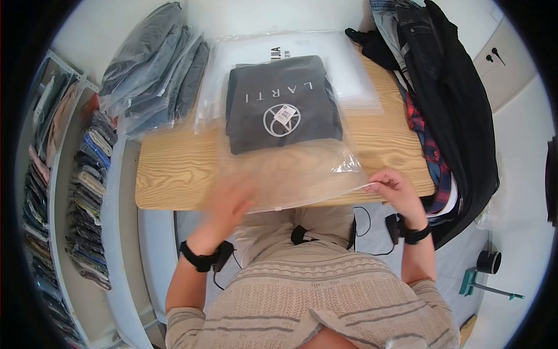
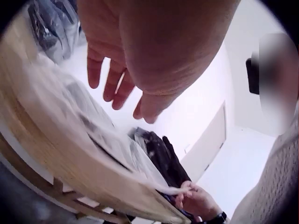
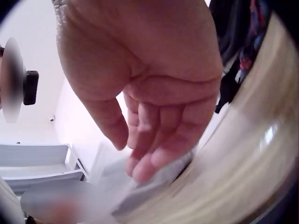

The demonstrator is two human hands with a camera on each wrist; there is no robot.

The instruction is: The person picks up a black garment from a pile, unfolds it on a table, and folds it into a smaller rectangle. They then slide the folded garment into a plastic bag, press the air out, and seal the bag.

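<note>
A folded dark grey garment (image 1: 285, 104) with white lettering and a small tag lies in a clear zip bag (image 1: 290, 174) on the wooden table (image 1: 168, 174). At the bag's near right corner, my right hand (image 1: 398, 192) pinches the edge between thumb and fingers; the left wrist view also shows this right hand (image 2: 198, 200) on the edge. My left hand (image 1: 226, 206), blurred, is by the near left part of the bag. In the left wrist view my left hand (image 2: 135, 56) has its fingers extended, holding nothing. A small slider (image 1: 278, 208) sits on the near edge.
Bagged dark garments (image 1: 157, 70) are stacked at the back left. A white printed bag (image 1: 354, 87) lies behind the grey garment. Black trousers (image 1: 447, 104) and a plaid shirt (image 1: 430, 151) drape over the right side. Shelves (image 1: 58, 145) of folded clothes stand at the left.
</note>
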